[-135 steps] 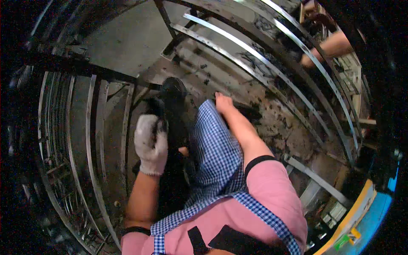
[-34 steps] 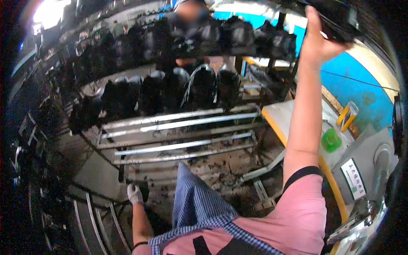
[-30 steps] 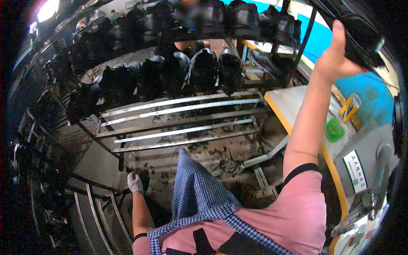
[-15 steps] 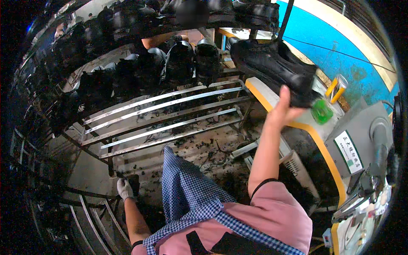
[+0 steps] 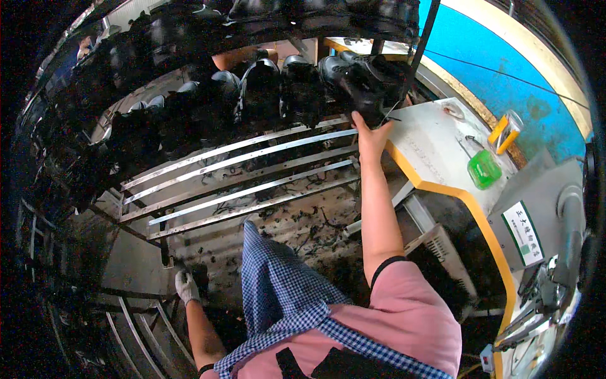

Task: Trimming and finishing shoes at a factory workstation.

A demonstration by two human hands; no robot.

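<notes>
My right hand [image 5: 371, 134] is stretched toward the right end of the middle rack shelf, its thumb and fingers around the heel end of a black shoe [image 5: 361, 88]. The shoe stands beside a row of black shoes [image 5: 260, 88], toe pointing away from me. Low at the left, my left hand [image 5: 187, 286] wears a pale glove with its fingers curled. A dark shape [image 5: 200, 278] touches or lies right beside the glove; what it is I cannot make out.
Metal slats of the rack [image 5: 252, 170] run below the shoes. On my right is a white worktable [image 5: 435, 142] with a yellow edge, carrying a green container [image 5: 484, 169], a yellow-and-clear roll-like item [image 5: 505, 132] and a grey machine [image 5: 536, 208]. Dark scraps litter the floor.
My right hand has carried the black shoe leftward from over the worktable to the end of the shoe row. The left hand has hardly moved.
</notes>
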